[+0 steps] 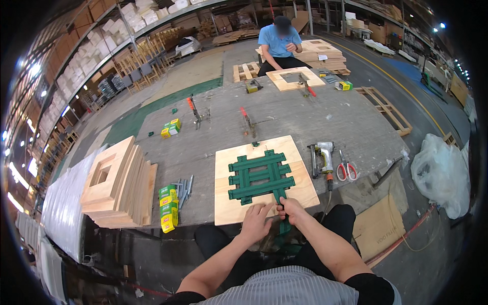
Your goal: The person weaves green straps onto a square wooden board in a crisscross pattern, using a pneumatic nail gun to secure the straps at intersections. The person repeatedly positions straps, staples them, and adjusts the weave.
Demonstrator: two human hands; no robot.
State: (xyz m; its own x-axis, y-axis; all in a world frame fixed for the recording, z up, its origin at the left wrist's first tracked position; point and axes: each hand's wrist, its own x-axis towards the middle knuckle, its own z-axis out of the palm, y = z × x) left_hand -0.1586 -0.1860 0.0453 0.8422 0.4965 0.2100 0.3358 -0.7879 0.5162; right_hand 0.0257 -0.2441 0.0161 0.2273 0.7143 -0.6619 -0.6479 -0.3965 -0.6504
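Observation:
A square plywood board (229, 157) lies at the table's near edge in front of me. Green webbing straps (254, 177) cross in a woven grid over its middle. My right hand (292, 209) is closed around a loose strap end (280, 195) at the board's near edge, and its tail hangs below the table edge. My left hand (257, 221) rests on the near edge of the board, fingers stretched out, close beside the strap. Right of the board lie a pneumatic staple gun (325, 155) with a hose and red-handled scissors (347, 168).
Left stand a stack of wooden frames (119, 185), green-yellow boxes (169, 208) and metal staple strips (188, 189). Toggle clamps (247, 122) rise from the table (213, 137). A co-worker (279, 43) sits opposite by another frame (277, 79). Plastic wrap (441, 173) lies at right.

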